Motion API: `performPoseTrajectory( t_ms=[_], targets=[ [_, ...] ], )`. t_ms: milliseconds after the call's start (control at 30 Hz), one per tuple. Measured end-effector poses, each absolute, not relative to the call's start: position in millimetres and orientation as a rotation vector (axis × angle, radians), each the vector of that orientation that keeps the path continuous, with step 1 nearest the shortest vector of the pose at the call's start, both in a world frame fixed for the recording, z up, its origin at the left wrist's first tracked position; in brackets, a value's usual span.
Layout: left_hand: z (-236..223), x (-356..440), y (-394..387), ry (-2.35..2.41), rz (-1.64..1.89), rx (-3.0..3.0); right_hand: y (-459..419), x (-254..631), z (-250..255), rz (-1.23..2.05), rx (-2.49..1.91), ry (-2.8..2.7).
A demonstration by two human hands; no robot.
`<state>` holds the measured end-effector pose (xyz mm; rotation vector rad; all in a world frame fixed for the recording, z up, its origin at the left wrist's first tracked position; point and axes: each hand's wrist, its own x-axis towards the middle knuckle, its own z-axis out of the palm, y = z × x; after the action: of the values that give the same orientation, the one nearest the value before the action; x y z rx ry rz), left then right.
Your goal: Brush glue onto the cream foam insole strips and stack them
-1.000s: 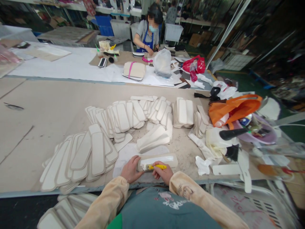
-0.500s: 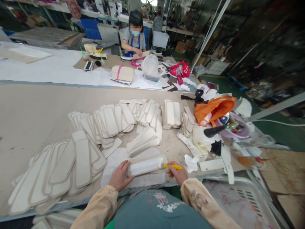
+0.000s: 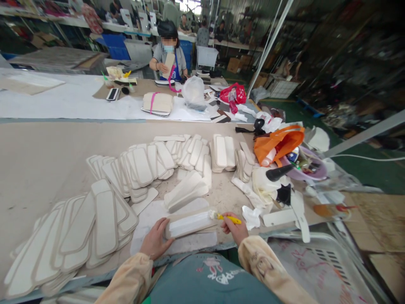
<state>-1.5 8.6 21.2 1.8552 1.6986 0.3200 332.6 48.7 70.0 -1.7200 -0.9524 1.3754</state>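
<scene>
My right hand (image 3: 234, 228) is closed round the yellow handle of a brush (image 3: 230, 218). Its bristles, loaded with something white, touch the right end of a long beige panel (image 3: 190, 224). A wet-looking white strip covers the middle of this panel. At the panel's left end, my left hand (image 3: 156, 239) holds it, with the thumb on the near side and the fingers on the far side. Beneath lies a white sheet (image 3: 202, 240), with other panels partly hidden under the one being brushed. Just beyond lie folded, curled pale pieces (image 3: 185, 192).
Fanned panels (image 3: 106, 217) spread to the left, with more stacks (image 3: 223, 152) farther back. An orange bag (image 3: 278, 143), a purple basin (image 3: 310, 169) and white scraps (image 3: 251, 216) sit at right. Across the table, a masked co-worker (image 3: 169, 55) holds a beige piece.
The brush stays at the panel's right end and my hands have hardly moved. Across the table, the co-worker has raised a beige piece upright. The whole view has shifted slightly.
</scene>
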Motion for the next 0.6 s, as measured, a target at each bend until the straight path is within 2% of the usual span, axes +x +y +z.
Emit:
performPoseTrajectory(
  t_ms=[300,600],
  targets=[
    [29,-4,7,1.750,0.260,1.891,58,348,84,1.421,-1.687,-0.833],
    [53,-2,64,1.801,0.378,2.144,53,362,130,1.510,-1.153,-0.314]
  ],
)
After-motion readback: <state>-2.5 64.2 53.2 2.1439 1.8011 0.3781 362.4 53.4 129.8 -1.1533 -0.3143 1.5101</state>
